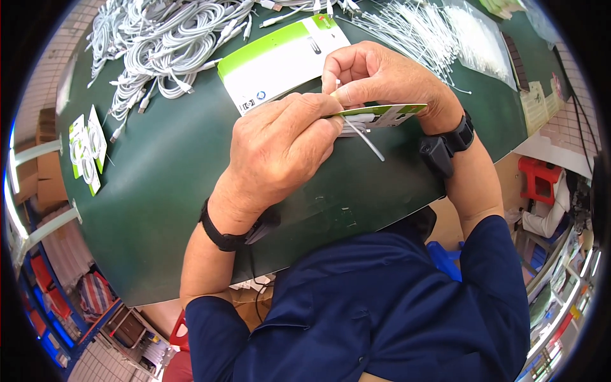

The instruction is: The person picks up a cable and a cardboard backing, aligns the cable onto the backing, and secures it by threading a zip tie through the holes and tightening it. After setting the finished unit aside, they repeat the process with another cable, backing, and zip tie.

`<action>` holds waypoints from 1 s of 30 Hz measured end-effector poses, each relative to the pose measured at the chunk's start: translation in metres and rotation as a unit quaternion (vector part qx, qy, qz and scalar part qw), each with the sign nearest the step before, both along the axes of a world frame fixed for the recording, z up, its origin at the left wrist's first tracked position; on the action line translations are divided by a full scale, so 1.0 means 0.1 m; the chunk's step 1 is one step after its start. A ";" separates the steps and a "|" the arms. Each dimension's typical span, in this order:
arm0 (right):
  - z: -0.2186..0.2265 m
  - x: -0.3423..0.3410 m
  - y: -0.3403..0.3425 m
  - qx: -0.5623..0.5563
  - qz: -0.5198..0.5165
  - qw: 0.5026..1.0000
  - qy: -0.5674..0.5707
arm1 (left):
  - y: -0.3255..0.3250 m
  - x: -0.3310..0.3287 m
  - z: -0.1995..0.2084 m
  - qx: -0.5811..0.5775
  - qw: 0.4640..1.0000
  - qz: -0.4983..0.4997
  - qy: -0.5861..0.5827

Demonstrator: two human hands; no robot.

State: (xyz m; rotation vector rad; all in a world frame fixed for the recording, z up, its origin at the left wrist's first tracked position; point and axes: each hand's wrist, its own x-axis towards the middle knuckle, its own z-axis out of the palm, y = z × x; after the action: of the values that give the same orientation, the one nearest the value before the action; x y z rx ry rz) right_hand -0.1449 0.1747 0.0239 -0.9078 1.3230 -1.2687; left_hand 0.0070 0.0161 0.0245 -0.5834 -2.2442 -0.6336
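Observation:
My left hand [273, 143] is closed on the near-left end of a green-and-white cardboard packaging card [402, 113], held edge-on above the table. A coiled white cable [352, 128] lies against the card's near side. The long tail of a white cable tie [369, 141] sticks out below the card, slanting to the right. On the far side, my right hand [391, 76] pinches at the card's upper edge, where a short white end of the tie shows by the fingertips. The exact grip there is partly hidden by the fingers.
Bundles of white cables [168, 48] are heaped at the far left. Flat green-and-white cards [280, 60] lie beyond my hands. Loose cable ties [407, 32] and a clear bag of ties [480, 48] are at the far right. Several cards with coiled cables [88, 149] sit at the left edge.

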 end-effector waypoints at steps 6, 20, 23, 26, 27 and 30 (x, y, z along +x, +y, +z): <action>0.01 0.02 -0.03 0.024 -0.045 0.999 -0.018 | 0.00 0.06 0.04 0.065 0.995 0.016 -0.069; 0.36 0.13 0.02 -0.117 -0.116 0.874 0.458 | -0.07 0.11 0.10 0.348 0.860 0.082 -0.365; 0.30 0.22 -0.04 -0.106 -0.114 0.817 0.555 | -0.06 0.11 0.07 0.361 0.864 0.084 -0.339; 0.24 0.24 -0.06 -0.121 -0.165 0.874 0.441 | -0.07 0.08 0.04 0.375 0.863 0.078 -0.330; 0.23 0.25 -0.05 -0.119 -0.167 0.875 0.439 | -0.06 0.08 0.03 0.382 0.862 0.075 -0.324; 0.25 0.27 -0.07 -0.102 -0.163 0.853 0.485 | -0.07 0.09 0.04 0.383 0.857 0.082 -0.336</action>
State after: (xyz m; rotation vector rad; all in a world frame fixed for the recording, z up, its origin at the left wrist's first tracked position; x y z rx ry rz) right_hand -0.1175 0.1675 0.0491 -1.6514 2.2239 -1.2443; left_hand 0.0159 0.0095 0.0281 0.2872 -2.3081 -1.7216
